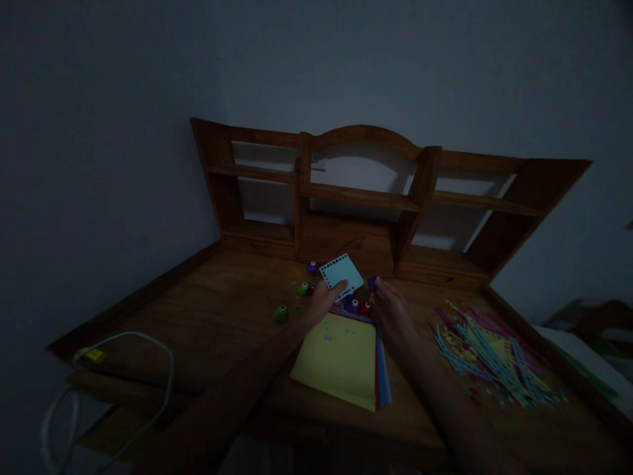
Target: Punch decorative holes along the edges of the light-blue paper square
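Observation:
My left hand [324, 302] pinches a small light blue paper card [341, 273] with punched holes along its edges, holding it up over the wooden desk [222, 316]. My right hand [390, 307] is closed around a small purple paper punch [372, 283] just to the right of the card. Below both hands lies a stack of coloured paper sheets [341, 359] with a yellow sheet on top. Several small punches sit nearby: green ones [281, 314], [302, 288], a purple one [312, 266], and purple and red ones [357, 307] between my hands.
A pile of cut paper strips and scraps [489, 356] covers the desk's right side. A wooden shelf hutch [366, 198] stands at the back against the wall. A white cable [123, 369] loops at the left front edge. The room is dim.

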Demonstrator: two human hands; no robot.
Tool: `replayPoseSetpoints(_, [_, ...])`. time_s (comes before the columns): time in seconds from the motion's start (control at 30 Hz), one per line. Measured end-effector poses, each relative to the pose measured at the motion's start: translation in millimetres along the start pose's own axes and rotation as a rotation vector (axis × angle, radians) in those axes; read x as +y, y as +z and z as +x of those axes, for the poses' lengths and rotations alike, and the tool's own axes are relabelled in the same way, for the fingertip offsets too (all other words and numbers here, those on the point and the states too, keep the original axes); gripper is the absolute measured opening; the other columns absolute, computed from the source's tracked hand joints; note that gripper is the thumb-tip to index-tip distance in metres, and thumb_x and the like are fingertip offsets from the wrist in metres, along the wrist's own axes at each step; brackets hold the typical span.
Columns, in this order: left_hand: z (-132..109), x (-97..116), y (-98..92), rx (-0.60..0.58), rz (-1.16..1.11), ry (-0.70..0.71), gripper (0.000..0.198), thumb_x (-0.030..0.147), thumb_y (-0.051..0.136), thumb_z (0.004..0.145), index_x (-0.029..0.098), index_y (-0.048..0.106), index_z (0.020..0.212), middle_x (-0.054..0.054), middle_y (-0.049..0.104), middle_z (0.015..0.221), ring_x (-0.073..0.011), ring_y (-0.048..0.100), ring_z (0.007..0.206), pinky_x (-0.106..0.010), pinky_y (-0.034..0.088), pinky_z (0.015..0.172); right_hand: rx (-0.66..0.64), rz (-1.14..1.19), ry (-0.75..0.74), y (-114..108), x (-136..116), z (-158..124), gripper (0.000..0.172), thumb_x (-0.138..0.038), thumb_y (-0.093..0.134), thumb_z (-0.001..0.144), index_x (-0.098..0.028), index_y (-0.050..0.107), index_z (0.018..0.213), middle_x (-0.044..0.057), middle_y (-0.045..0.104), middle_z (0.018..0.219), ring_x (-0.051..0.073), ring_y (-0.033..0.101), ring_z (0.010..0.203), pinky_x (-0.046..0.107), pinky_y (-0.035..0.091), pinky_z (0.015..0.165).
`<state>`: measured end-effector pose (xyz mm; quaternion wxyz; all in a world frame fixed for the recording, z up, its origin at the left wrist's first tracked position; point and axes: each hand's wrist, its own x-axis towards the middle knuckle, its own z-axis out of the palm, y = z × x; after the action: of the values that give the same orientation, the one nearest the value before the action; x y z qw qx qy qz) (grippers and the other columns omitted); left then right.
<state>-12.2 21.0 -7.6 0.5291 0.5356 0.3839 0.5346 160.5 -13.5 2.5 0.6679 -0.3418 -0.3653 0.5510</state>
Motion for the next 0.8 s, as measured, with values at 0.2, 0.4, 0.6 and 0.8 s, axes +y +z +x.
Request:
replayPoseSetpoints(0.2, [0,2,0.4,0.018,0.008,0.043,0.039,0.043,0.068,0.074,0.014,0.064,0.100,-0.010,0.069,0.100,-0.0219,0.065,0.081,-0.030,0.053,0.063,0.003,-0.131,0.029,3,6,-4,0.025,-0.034,0.075,0.072,-0.017,0.068,0.089,0.004,0.069,0.076,0.012,0.061,0.058,0.024,0.051,0.057])
replayPoseSetpoints(0.4, [4,0,0.9,0.083,0.027,0.115,0.034,0.043,0.068,0.073,0.014,0.064,0.090,-0.010,0.070,0.095,-0.0214,0.065,0.083,-0.032,0.051,0.076,-0.066,-0.192,0.071,3,16,-3,0.025,-0.035,0.076,0.071,-0.016,0.069,0.086,0.004,0.068,0.072,0.015,0.064,0.061,0.026,0.055,0.062])
replayPoseSetpoints(0.6, [6,-3,0.6,0.072,0.059,0.114,0.031,0.042,0.068,0.074,0.015,0.063,0.088,-0.008,0.070,0.092,-0.0200,0.064,0.079,-0.031,0.052,0.074,-0.089,-0.148,0.093,4,17,-1,0.024,-0.034,0.076,0.071,-0.016,0.069,0.084,0.005,0.067,0.076,0.015,0.064,0.061,0.027,0.056,0.061])
replayPoseSetpoints(0.8, [7,-7,1.7,0.026,0.007,0.142,0.032,0.040,0.068,0.073,0.015,0.064,0.091,-0.008,0.070,0.095,-0.0198,0.064,0.082,-0.031,0.051,0.076,-0.102,-0.128,0.138,4,14,0,0.026,-0.035,0.077,0.069,-0.015,0.069,0.084,0.005,0.068,0.077,0.015,0.064,0.060,0.026,0.056,0.060])
